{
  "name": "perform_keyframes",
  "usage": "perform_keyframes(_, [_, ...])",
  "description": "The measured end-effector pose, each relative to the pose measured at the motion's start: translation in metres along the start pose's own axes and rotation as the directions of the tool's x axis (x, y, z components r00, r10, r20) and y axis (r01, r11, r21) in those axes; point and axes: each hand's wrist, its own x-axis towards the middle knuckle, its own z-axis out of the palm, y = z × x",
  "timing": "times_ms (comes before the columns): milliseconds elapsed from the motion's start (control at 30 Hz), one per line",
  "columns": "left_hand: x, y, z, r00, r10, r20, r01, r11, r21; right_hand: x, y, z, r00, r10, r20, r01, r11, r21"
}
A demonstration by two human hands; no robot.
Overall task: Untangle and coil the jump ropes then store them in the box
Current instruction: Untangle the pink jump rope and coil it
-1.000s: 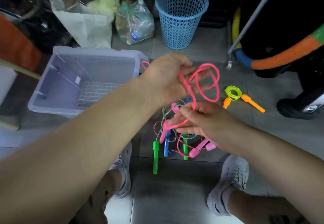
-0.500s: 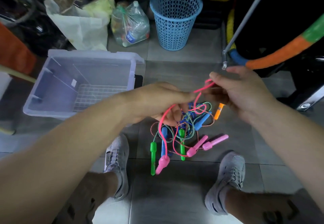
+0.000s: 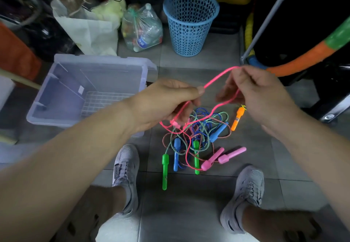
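Observation:
A pink jump rope (image 3: 217, 77) stretches between my two hands above the floor. My left hand (image 3: 166, 101) pinches it at the thumb tip, and my right hand (image 3: 259, 94) grips a loop of it higher up. The rest of the pink cord drops into a tangled pile of ropes (image 3: 197, 130) on the grey tiles, with green handles (image 3: 164, 169), blue handles (image 3: 176, 152) and pink handles (image 3: 223, 158). An orange handle (image 3: 237, 117) lies partly behind my right hand. The clear plastic box (image 3: 144, 71) stands open at the left.
A blue mesh basket (image 3: 190, 22), a bag of bottles (image 3: 142, 31) and a white bag (image 3: 91, 31) stand at the back. A metal pole (image 3: 265, 25) and an orange-green hoop (image 3: 306, 56) are at the right. My two grey shoes (image 3: 125, 175) flank the pile.
My hands have moved apart and drawn the pink cord out between them. The right hand has risen to the right; the pink handle that hung below the left hand has come up.

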Motion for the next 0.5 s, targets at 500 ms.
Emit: perform_keyframes(500, [-0.008, 0.001, -0.015, 0.991, -0.064, -0.115, 0.021, 0.941, -0.339, 0.008, 0.019, -0.005, 0.916, 0.327, -0.231, -0.389, 0.862, -0.323])
